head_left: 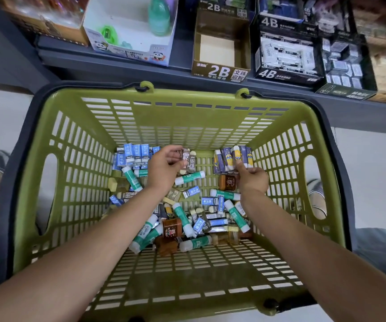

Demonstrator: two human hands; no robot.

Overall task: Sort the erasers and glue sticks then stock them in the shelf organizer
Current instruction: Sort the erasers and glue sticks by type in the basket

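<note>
A brown eraser marked 2B [185, 157] is pinched between the thumb and curled fingers of the left hand [164, 169], held near the far wall of the green basket [48, 140], just above centre of the frame. To its right, the right hand [252, 177] is seen with its fingers curled and its forefinger stretched up against a row of purple erasers [232, 158] stood upright side by side in the far right corner of the basket; whether anything is gripped by that hand cannot be told. The two hands are kept apart, with one green-and-white glue stick [190, 178] lying on the basket floor between them. A second sorted row, of blue erasers [136, 154], is stood against the far wall at the left of the left hand. Below the wrists, a loose heap of mixed erasers and glue sticks [187, 219] is spread over the middle of the basket floor, with brown blocks, blue sleeves and green tubes crossing one another. Beyond the basket, along the top of the frame, a grey shelf [117, 63] is lined with display boxes: an open 2B box [221, 49] at upper centre, a filled 4B box [287, 56] beside it on the right, and a white box [129, 29] at the upper left.
</note>
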